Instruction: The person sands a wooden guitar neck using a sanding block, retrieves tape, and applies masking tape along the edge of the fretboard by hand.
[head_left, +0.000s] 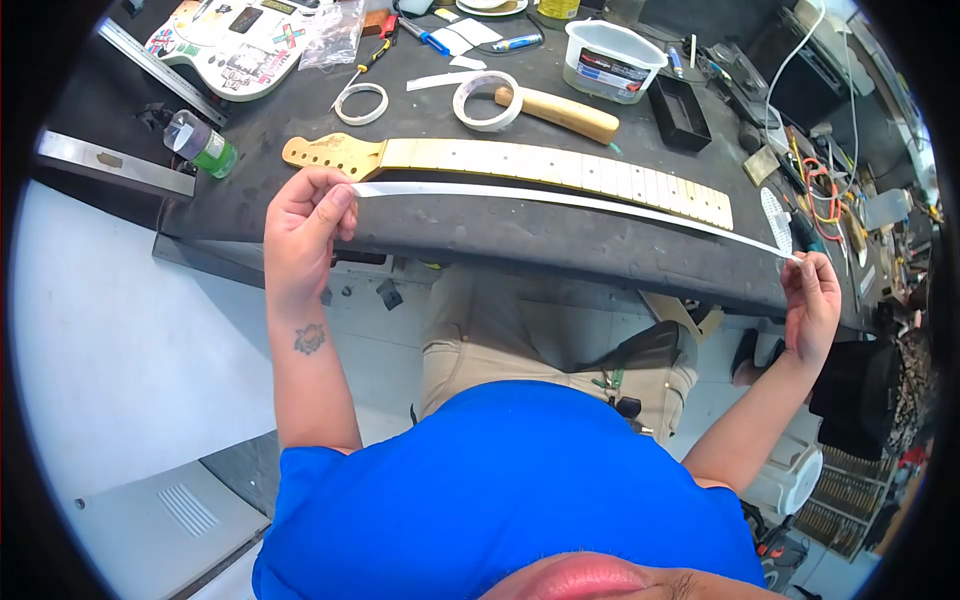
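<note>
A long white strip of masking tape [560,199] is stretched between my two hands. My left hand [312,215] pinches its left end between thumb and fingers, below the headstock. The other end is pinched by my right hand [811,300], out past the table's front edge on the right. Just behind the strip, a pale wooden guitar neck [510,160] lies on the bench, its fretboard up and headstock to the left. The strip runs roughly along the neck's near side; whether they touch I cannot tell.
Behind the neck are two tape rolls [487,101], a wooden stick [565,115], a clear tub [613,65] and a black tray [679,112]. A stickered guitar body [235,45] and a green-labelled bottle [203,145] are at left. Tools and cables [825,190] crowd the right.
</note>
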